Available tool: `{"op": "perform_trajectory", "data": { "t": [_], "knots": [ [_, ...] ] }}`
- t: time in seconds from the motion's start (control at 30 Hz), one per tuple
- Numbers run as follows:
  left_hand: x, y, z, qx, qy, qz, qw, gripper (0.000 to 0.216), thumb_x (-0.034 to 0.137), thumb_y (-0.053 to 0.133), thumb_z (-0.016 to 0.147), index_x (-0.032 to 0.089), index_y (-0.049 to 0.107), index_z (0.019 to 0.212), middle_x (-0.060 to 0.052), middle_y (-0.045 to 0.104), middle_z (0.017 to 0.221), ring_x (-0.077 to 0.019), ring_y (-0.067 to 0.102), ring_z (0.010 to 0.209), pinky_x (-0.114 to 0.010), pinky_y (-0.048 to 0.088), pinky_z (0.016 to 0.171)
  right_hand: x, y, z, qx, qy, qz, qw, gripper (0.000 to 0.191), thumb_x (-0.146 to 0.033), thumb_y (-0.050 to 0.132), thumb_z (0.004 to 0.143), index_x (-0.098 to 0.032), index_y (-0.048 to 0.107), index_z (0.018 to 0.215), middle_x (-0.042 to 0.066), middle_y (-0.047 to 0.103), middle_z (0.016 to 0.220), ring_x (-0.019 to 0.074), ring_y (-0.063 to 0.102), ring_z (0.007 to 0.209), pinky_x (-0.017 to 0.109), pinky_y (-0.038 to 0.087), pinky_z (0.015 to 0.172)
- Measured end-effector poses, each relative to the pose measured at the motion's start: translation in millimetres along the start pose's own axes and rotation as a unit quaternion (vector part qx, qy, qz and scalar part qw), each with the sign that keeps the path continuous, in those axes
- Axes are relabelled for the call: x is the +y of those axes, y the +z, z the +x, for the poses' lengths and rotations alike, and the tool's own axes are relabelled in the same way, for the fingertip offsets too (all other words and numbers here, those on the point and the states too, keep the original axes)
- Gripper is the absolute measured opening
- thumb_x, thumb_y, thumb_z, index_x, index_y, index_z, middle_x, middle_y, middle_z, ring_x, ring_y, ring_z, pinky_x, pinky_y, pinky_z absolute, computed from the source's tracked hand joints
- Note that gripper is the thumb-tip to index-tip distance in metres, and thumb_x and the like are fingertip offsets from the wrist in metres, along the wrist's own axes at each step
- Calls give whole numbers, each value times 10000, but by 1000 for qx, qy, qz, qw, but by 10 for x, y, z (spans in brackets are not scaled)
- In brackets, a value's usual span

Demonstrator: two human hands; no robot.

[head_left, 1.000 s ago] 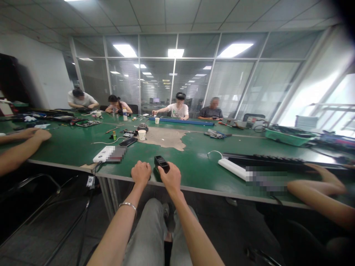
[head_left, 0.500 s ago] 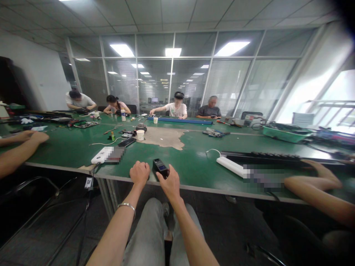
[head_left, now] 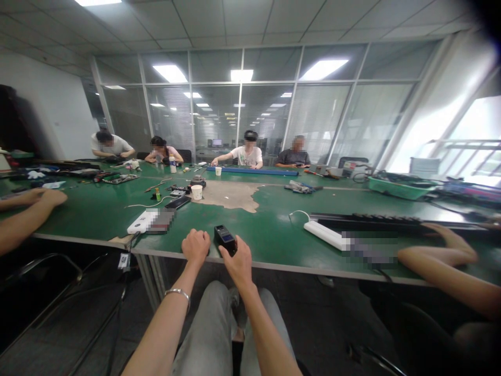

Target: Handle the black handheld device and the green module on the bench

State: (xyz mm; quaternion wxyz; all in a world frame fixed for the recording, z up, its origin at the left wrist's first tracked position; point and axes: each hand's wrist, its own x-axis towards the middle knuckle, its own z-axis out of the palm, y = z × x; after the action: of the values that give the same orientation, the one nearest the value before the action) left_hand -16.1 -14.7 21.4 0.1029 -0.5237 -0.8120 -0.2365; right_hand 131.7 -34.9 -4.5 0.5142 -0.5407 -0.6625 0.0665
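My left hand (head_left: 195, 245) rests in a loose fist at the near edge of the green table (head_left: 274, 240), with a metal bracelet on its wrist. Nothing shows in its curled fingers, though the palm side is hidden. Just to its right, a small black handheld device with a lit screen (head_left: 224, 239) lies tilted away from me on the table. My right hand (head_left: 239, 262) is closed around the near right end of this device, thumb on one side and fingers on the other. Part of the device is covered by that hand.
To the left lie a white power strip (head_left: 141, 221) and a dark phone (head_left: 178, 202), near a paper cup (head_left: 197, 192). A second white power strip (head_left: 325, 235) is at the right, beside a neighbour's arm (head_left: 438, 256). Another person's hands (head_left: 50, 197) rest at far left. Several people sit opposite.
The whole view has shifted very slightly. Both my hands and the black device keep the same places relative to each other.
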Motion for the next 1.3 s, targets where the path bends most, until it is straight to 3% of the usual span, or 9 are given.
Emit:
{"op": "perform_trajectory", "data": {
  "t": [0.13,0.37,0.6,0.8,1.03,1.3],
  "knots": [
    [-8,12,10,-1,3,-1,1000,479,423,335,935,182,748,941,-123,630,986,-208,596,881,-289,389,753,-64,-24,72,0,16,3,1000,612,-506,644,774,-84,580,1214,198,631,1175,300,586,1085,397,428,944],
    [-18,46,14,7,5,2,1000,474,418,339,933,181,748,944,-116,629,963,-209,594,873,-294,389,747,-118,-66,82,-35,3,-18,999,358,-399,598,814,-161,631,1079,99,684,984,250,603,918,339,414,838],
    [-34,70,28,9,6,3,1000,478,436,344,931,181,748,934,-112,626,955,-203,588,849,-292,380,733,-201,-64,177,-18,25,7,1000,364,-386,602,808,-163,635,1094,92,687,985,239,597,893,320,421,820],
    [-21,42,23,6,4,8,1000,467,433,351,935,187,749,937,-106,625,958,-193,590,854,-282,385,736,-279,-256,445,27,12,49,998,419,-447,574,818,-170,629,1129,90,688,1023,224,608,912,313,434,833],
    [-20,55,22,14,5,11,1000,474,444,347,932,193,747,899,-96,626,942,-199,595,829,-290,387,717,114,-495,566,48,51,27,997,476,-495,566,792,-169,644,1130,98,699,960,226,622,858,315,450,789],
    [-20,69,25,5,7,5,1000,483,430,332,936,183,746,912,-110,631,953,-196,592,832,-284,378,722,581,-488,385,27,77,-25,996,470,-503,573,785,-178,647,1116,92,687,919,234,618,840,318,444,768]
  ]
}}
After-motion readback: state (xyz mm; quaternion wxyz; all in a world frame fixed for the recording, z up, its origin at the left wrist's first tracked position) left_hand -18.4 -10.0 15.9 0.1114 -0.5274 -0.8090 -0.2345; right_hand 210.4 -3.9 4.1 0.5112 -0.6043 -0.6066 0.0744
